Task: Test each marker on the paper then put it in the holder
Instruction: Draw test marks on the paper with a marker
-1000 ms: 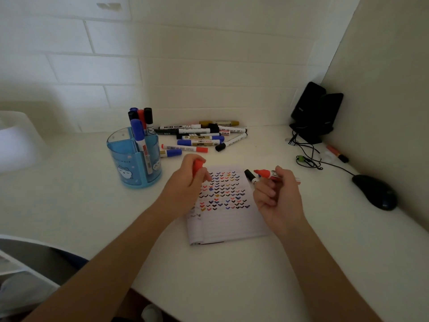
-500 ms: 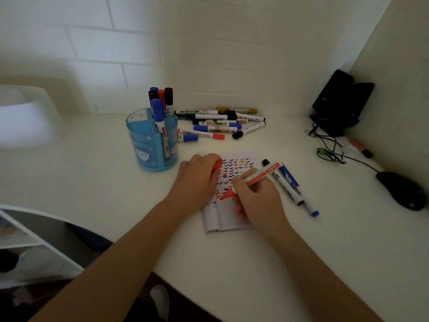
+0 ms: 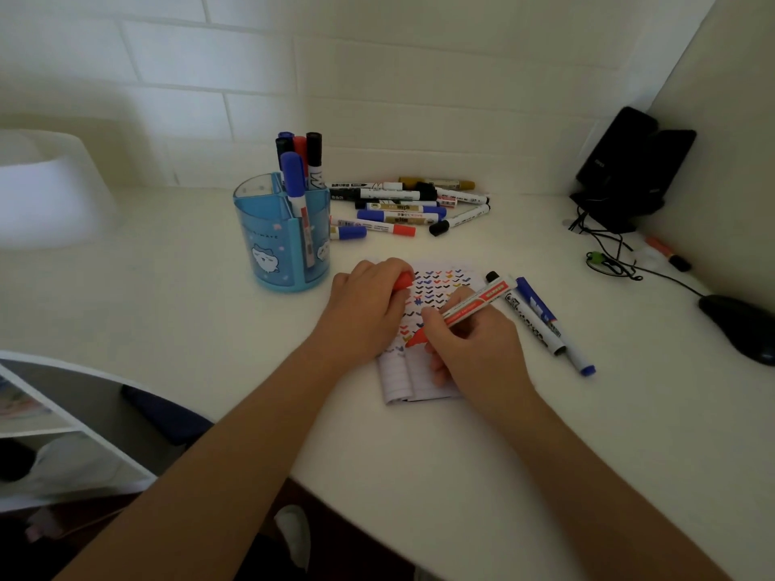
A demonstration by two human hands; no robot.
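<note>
My right hand grips an uncapped red marker, its tip down on the lined paper, which carries rows of coloured check marks. My left hand rests on the paper's left edge, closed around the red cap. A blue holder stands left of the paper with several markers upright in it. A pile of capped markers lies behind the paper near the wall. A black marker and a blue marker lie just right of the paper.
A black mouse and its cable sit at the right, with a black speaker in the corner and an orange marker near the wall. A white lamp shade is far left. The desk's front edge runs below my arms.
My right hand turned the red marker tip-down and brought it onto the paper. My left hand, holding the cap, settled on the paper's edge. The view moved closer.
</note>
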